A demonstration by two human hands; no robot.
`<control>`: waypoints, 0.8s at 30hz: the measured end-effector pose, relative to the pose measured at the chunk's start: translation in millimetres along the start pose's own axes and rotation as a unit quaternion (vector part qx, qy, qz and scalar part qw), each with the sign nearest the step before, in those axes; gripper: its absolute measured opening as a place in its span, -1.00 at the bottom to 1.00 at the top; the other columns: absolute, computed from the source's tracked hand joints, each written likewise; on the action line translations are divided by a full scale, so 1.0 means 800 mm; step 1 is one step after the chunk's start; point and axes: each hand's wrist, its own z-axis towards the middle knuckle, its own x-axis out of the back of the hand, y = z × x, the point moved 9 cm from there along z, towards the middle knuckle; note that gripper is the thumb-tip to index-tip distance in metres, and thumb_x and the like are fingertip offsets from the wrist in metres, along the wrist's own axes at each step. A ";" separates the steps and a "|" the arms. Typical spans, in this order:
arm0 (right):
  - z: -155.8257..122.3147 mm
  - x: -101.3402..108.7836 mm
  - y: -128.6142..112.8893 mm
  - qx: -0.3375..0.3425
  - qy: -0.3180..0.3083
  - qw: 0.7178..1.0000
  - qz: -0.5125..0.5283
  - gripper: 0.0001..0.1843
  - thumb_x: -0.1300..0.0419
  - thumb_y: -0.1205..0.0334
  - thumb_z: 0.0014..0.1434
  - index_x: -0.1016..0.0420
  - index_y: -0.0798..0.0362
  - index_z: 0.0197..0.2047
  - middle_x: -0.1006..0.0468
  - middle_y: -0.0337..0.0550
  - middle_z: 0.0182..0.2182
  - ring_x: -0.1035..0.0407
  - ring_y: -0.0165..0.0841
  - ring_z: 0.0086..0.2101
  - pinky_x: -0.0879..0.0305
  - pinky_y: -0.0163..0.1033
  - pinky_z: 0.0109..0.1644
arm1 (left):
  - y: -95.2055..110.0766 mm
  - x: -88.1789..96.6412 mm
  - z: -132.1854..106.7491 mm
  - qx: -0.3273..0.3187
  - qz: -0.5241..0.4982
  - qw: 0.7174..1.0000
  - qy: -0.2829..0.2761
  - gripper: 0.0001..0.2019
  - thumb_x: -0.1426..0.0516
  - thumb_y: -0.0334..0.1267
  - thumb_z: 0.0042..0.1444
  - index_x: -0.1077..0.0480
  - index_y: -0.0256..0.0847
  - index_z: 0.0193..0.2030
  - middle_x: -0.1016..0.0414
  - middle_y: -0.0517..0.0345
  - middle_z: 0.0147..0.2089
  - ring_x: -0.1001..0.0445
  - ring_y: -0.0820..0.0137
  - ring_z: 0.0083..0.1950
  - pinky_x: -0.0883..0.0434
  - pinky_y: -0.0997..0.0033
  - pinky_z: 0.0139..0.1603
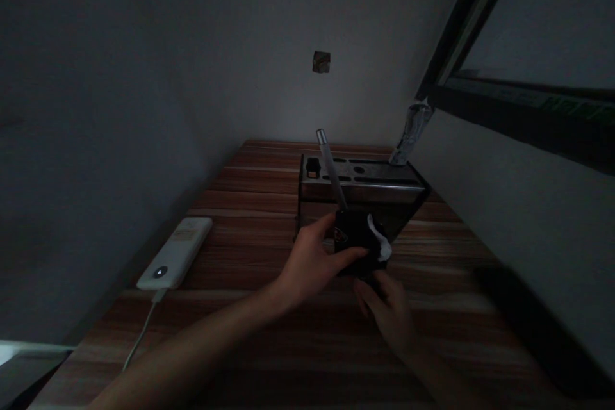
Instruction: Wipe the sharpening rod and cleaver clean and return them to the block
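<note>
My left hand [321,257] is closed around a black block-shaped object [356,230], thumb across its near face. The block's exact kind is hard to tell in the dim light. A white streak [379,240] runs down its right side, and a small reddish mark shows at its left. From its top a silver-grey rod [331,166] rises, tilted to the left. Below the block, my right hand [384,307] is closed with fingertips at its underside; what they pinch is hidden. Behind the block stands a metal box [384,191] with slots in its top.
On the left of the wood-grain table [250,230] lies a white power bank [175,253] with a cable [141,333]. A wrapped bundle [410,131] leans at the metal box's back right. A dark long object [538,327] lies along the right. Walls border both sides.
</note>
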 end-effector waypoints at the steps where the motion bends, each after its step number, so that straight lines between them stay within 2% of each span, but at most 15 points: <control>1: 0.000 0.001 0.001 -0.006 0.002 1.000 0.000 -0.65 -0.13 -0.04 0.08 -0.33 0.07 -0.52 -0.22 -0.36 -0.75 -0.11 -0.50 -0.72 -0.04 -0.39 -0.67 | -0.002 -0.001 0.000 0.001 0.000 1.000 -0.003 -0.66 -0.29 -0.32 -0.13 -0.43 -0.23 -0.15 -0.56 0.09 -0.16 -0.50 0.29 -0.13 -0.41 0.37 -0.10; 7: 0.002 0.005 0.002 -0.020 0.020 1.000 -0.007 -0.64 -0.16 -0.04 0.01 -0.28 0.05 -0.60 -0.17 -0.37 -0.79 -0.06 -0.51 -0.75 0.01 -0.39 -0.70 | -0.017 -0.017 -0.008 0.003 -0.018 1.000 -0.018 -0.64 -0.28 -0.35 -0.11 -0.39 -0.20 -0.11 -0.54 0.08 -0.13 -0.49 0.29 -0.10 -0.42 0.34 -0.06; 12: 0.001 0.012 0.010 -0.019 0.041 0.999 -0.007 -0.66 -0.19 -0.03 0.00 -0.34 0.06 -0.57 -0.19 -0.36 -0.78 -0.08 -0.50 -0.73 -0.02 -0.39 -0.69 | -0.018 -0.022 -0.012 0.014 -0.048 0.999 -0.013 -0.67 -0.26 -0.37 -0.09 -0.37 -0.21 -0.13 -0.54 0.08 -0.14 -0.51 0.30 -0.12 -0.45 0.37 -0.11; 16: 0.001 0.014 0.014 -0.018 0.047 0.999 -0.001 -0.69 -0.19 -0.01 0.02 -0.39 0.07 -0.50 -0.21 -0.35 -0.75 -0.10 -0.49 -0.72 -0.04 -0.39 -0.68 | -0.016 -0.018 -0.010 0.016 -0.039 0.999 -0.002 -0.67 -0.27 -0.36 -0.10 -0.39 -0.21 -0.14 -0.56 0.07 -0.16 -0.51 0.28 -0.13 -0.45 0.34 -0.12; 24: 0.003 0.012 -0.001 0.018 0.054 0.998 -0.026 -0.76 -0.17 0.08 0.04 -0.38 0.08 -0.49 -0.20 -0.36 -0.74 -0.08 -0.50 -0.71 0.00 -0.40 -0.68 | -0.007 -0.006 -0.006 -0.009 0.014 1.000 0.013 -0.67 -0.30 -0.33 -0.14 -0.44 -0.18 -0.16 -0.57 0.13 -0.20 -0.51 0.29 -0.16 -0.42 0.35 -0.12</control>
